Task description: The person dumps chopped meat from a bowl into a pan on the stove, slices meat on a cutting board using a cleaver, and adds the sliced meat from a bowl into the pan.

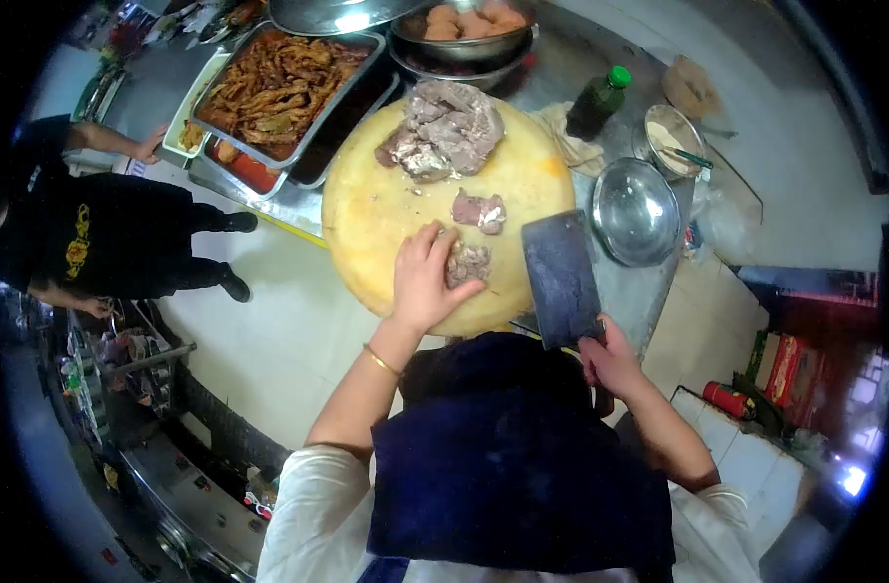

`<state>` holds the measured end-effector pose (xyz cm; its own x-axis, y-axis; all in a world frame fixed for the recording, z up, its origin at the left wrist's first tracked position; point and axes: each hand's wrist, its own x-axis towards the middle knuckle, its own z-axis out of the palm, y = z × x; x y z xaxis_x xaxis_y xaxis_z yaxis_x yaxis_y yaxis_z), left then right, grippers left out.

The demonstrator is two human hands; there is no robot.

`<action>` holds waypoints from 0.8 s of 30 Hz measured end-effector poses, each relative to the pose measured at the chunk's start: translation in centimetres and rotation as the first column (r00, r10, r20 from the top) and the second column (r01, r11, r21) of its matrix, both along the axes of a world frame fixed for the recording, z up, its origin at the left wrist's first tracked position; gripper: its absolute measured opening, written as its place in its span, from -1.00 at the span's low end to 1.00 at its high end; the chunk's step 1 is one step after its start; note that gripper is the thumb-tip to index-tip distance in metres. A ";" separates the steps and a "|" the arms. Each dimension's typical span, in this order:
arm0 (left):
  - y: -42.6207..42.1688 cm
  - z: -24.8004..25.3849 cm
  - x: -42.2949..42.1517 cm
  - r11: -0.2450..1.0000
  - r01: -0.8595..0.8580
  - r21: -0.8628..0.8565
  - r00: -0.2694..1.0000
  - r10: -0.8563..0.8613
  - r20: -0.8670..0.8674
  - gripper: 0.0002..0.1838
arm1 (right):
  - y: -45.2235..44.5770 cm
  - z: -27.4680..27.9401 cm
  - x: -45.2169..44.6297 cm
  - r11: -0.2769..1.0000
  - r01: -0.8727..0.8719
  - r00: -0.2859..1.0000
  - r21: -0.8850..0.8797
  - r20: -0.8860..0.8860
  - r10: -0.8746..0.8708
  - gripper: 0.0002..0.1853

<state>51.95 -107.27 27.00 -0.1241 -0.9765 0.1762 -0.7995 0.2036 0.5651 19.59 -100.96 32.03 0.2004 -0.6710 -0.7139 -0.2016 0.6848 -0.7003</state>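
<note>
While the right hand [614, 360] is closed around the handle of a broad dark cleaver [561, 277], the left hand [430, 277] lies on the near part of a round yellow chopping board [366, 209], thumb spread away from the other fingers. Chopped meat [469, 263] sits just to the right of those fingers, in the opening between them and the thumb; whether the fingertips press on it, I cannot tell. The cleaver's blade is at the right edge of the board, well apart from the chopped meat. Slightly farther off on the board is a small piece of meat [479, 212], beyond the chopped meat and left of the blade, and at the far side lies a large chunk of meat [449, 131]. To the right of the board are a shiny metal bowl [636, 212], a smaller bowl [670, 136] with a utensil in it, a cloth [573, 146] and a dark bottle [596, 102] with a green cap. Far left of the board, a metal tray [352, 41] holds browned, sauced food, and stacked bowls [483, 49] with round orange-brown items stand beyond the board. At the left, another person [104, 233] in dark clothes has one hand near the trays.
</note>
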 end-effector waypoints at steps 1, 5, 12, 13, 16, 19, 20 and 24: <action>-0.2 0.1 -0.8 1.000 0.005 -0.012 1.000 -0.005 0.020 -0.17 | 0.2 -0.4 0.1 1.000 0.001 1.000 0.009 -0.009 -0.001 -0.60; 0.1 0.0 -3.5 0.998 -0.019 -0.057 0.997 0.024 0.075 -0.30 | -0.5 -2.4 3.6 0.989 -0.149 0.987 0.023 0.055 0.148 -0.61; 0.8 -2.2 -4.7 0.930 -0.305 -0.204 0.952 0.297 -0.068 -0.64 | -2.5 -5.1 7.7 0.938 -0.346 0.890 0.011 0.321 0.325 -0.64; 0.8 -1.9 -5.3 0.922 -0.339 -0.186 0.940 0.325 -0.100 -0.66 | -2.6 -4.5 7.3 0.936 -0.351 0.888 -0.001 0.315 0.334 -0.62; -0.6 -1.0 -9.5 0.938 -0.286 -0.198 0.949 0.248 -0.197 -0.67 | -2.3 -2.2 3.4 0.945 -0.324 0.906 -0.045 0.273 0.324 -0.52; -3.9 0.2 -16.6 0.944 -0.112 -0.310 0.953 0.014 -0.302 -0.66 | -1.3 -0.5 -2.6 0.990 -0.133 0.982 -0.035 0.132 0.137 -0.49; -5.7 0.5 -19.4 0.935 -0.050 -0.351 0.942 -0.072 -0.326 -0.66 | -2.2 1.1 -4.5 0.993 -0.100 0.991 -0.058 0.087 0.105 -0.52; -11.5 -0.5 -29.4 0.900 0.125 -0.418 0.862 -0.307 -0.403 -0.69 | -2.9 2.2 -10.5 0.969 0.211 0.977 -0.133 -0.004 -0.213 -0.59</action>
